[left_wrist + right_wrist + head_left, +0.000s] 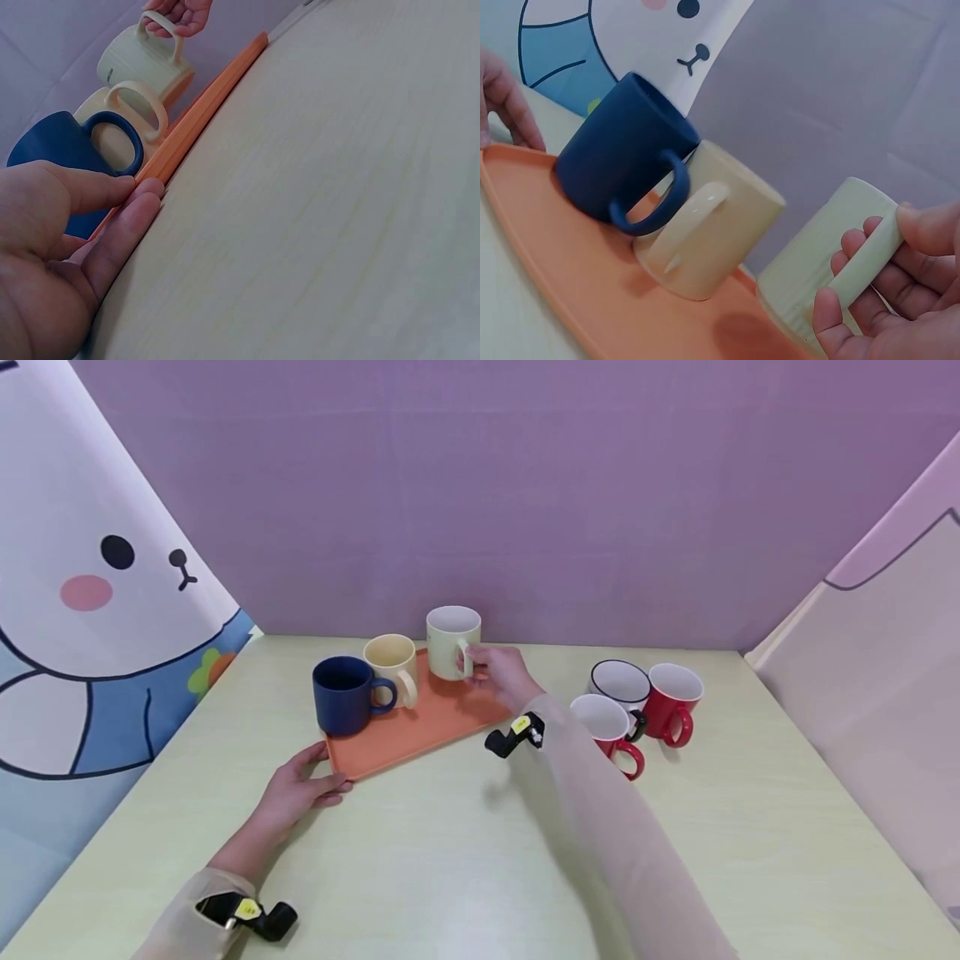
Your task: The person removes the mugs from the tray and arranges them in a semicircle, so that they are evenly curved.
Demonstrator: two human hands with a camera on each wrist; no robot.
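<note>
My right hand (504,675) grips the handle of a pale green mug (444,647), which is upright over the far right part of an orange tray (397,747). In the right wrist view the fingers curl through the handle of that mug (814,259). My left hand (296,789) pinches the tray's near left corner, thumb on the rim and fingers beneath, as the left wrist view shows. On the tray stand a dark blue mug (341,697) at the left and a cream yellow mug (386,656) beside it, handles turned to the right.
Right of the tray, three mugs stand grouped on the pale table (450,860): a white one with a dark rim (618,675), a red one with white inside (663,710), and another red-and-white one (600,714) partly behind my right sleeve. A purple backdrop (510,502) rises behind.
</note>
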